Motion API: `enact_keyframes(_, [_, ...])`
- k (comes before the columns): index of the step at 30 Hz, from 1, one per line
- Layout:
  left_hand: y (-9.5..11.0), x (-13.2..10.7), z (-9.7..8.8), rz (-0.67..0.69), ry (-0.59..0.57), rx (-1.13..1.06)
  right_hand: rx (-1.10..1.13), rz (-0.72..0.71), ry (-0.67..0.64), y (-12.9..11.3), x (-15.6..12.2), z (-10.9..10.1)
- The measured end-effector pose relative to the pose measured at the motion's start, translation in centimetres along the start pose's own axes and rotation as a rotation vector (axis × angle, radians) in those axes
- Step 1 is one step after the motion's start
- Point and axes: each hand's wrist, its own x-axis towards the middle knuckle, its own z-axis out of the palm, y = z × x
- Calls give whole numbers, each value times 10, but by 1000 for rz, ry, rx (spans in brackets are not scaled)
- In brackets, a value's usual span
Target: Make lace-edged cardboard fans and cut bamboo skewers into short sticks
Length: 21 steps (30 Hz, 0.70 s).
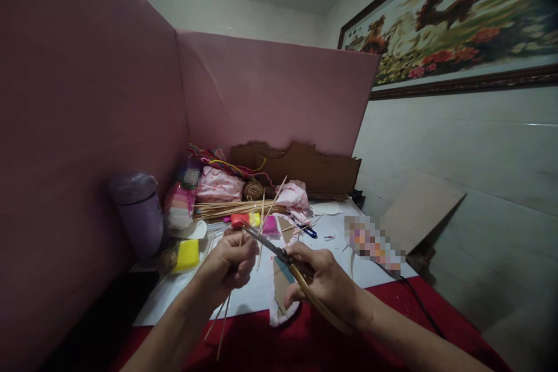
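My left hand (238, 258) is closed around thin bamboo skewers (224, 322), whose lower ends stick out below the fist. In my right hand (325, 279) is a pair of scissors (267, 243) with gold-coloured handles. The blades point up and left, and their tips are at the upper end of a skewer just above my left fingers. Whether the blades touch it, I cannot tell. Below the scissors lies a cardboard piece (279, 288) with a pale fabric edge, partly covered by my right hand.
A bundle of skewers (235, 208) lies behind the hands, near a twine ball (253, 190) and pink fabric (220, 184). Yellow (187, 256) and purple (271, 225) packets sit on the white sheet. A lidded purple container (138, 215) stands left; torn cardboard (296, 167) leans at the back.
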Motion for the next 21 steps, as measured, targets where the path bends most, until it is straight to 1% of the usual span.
enact_keyframes(2, [-5,1,3,194,157,143,-26,33,38,-3,0,2])
enact_keyframes(4, [-11,1,5,448,341,351,-54,68,75,-6,0,7])
enact_keyframes(5, [-13,0,5,562,412,449,-64,83,90,-8,0,9])
enact_keyframes(6, [-15,0,5,648,457,523,-72,96,101,-9,-1,11])
enact_keyframes(7, [-16,-1,5,697,474,562,-76,103,108,-10,-1,13])
enact_keyframes(8, [-15,-1,5,698,469,565,-77,103,109,-10,-2,14])
enact_keyframes(9, [-14,-1,4,654,449,534,-76,97,104,-10,-2,15])
enact_keyframes(11, [-10,-1,2,475,370,404,-58,73,78,-7,-3,13])
enact_keyframes(14, [-2,-1,0,180,187,165,0,36,30,-1,-3,9])
enact_keyframes(16, [0,-1,-1,38,52,32,24,19,15,1,-4,6])
enact_keyframes(18, [1,-1,-2,-54,-47,-54,34,11,4,1,-4,5])
enact_keyframes(19, [0,-1,-2,-70,-70,-81,39,17,-1,1,-5,5])
enact_keyframes(21, [-1,1,-4,-52,-51,-116,47,51,3,0,-6,4])
